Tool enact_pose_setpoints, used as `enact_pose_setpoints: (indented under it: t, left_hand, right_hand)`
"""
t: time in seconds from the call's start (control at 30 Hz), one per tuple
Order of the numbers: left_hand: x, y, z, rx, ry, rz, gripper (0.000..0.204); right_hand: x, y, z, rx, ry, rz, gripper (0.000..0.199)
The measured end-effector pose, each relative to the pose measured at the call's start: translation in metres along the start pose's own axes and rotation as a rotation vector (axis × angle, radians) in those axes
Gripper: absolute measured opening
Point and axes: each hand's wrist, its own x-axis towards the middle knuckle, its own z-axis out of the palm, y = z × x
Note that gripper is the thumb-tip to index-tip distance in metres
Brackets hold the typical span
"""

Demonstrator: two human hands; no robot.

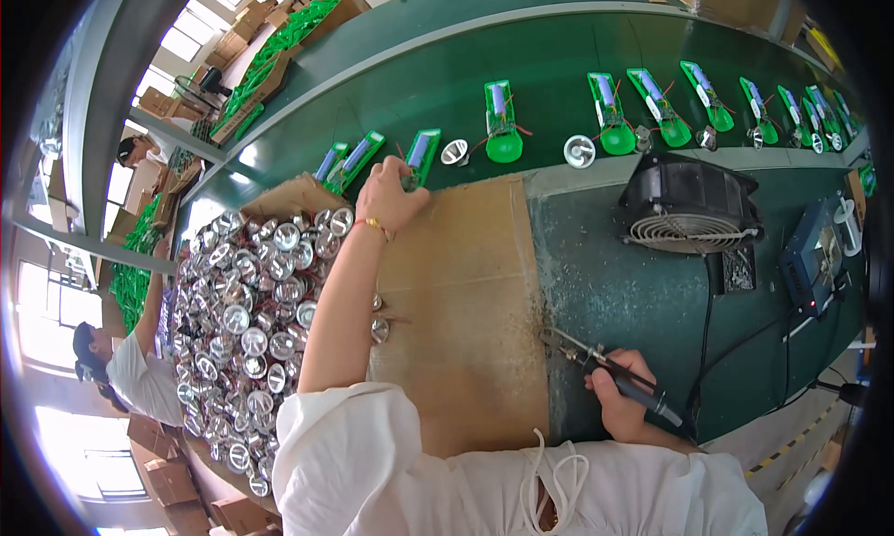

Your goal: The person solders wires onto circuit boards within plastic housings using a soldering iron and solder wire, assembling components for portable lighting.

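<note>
My left hand (pixel 391 197) reaches to the far edge of the work area. Its fingers close on the near end of a green plastic casing (pixel 426 149) that carries a purple cylindrical battery. My right hand (pixel 622 383) grips a black-handled soldering iron (pixel 648 398), whose metal tip end points left over the cardboard edge. A brown cardboard sheet (pixel 466 303) lies between my hands. Beside the held casing sits a silver reflector cup (pixel 454 151), and a similar casing (pixel 504 131) with red wires stands farther right.
A large heap of silver reflector cups (pixel 254 341) fills the left side. A black fan (pixel 689 205) and a blue soldering station (pixel 814 257) stand at right, with cables across the mat. More green casings (pixel 662 109) line the far belt. Another person (pixel 140 373) works at far left.
</note>
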Motion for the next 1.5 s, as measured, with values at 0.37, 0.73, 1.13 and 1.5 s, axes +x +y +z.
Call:
enact_pose_setpoints:
  t: [0.37, 0.73, 1.13, 1.5]
  left_hand:
    - [-0.168, 0.032, 0.011, -0.33, 0.115, 0.071, 0.027]
    - [-0.021, 0.046, 0.019, -0.161, 0.123, -0.199, 0.091]
    - [-0.065, 0.044, -0.008, -0.968, -0.24, -0.129, 0.023]
    - [-0.22, 0.073, 0.024, -0.182, 0.372, -0.001, 0.056]
  right_hand:
    - [-0.002, -0.002, 0.004, 0.02, 0.054, -0.013, 0.012]
    - [-0.003, 0.006, 0.006, -0.032, 0.063, 0.016, 0.011]
    - [0.0, -0.002, -0.002, -0.007, 0.032, 0.009, 0.011]
    - [0.0, -0.004, 0.002, 0.001, 0.017, -0.026, 0.01]
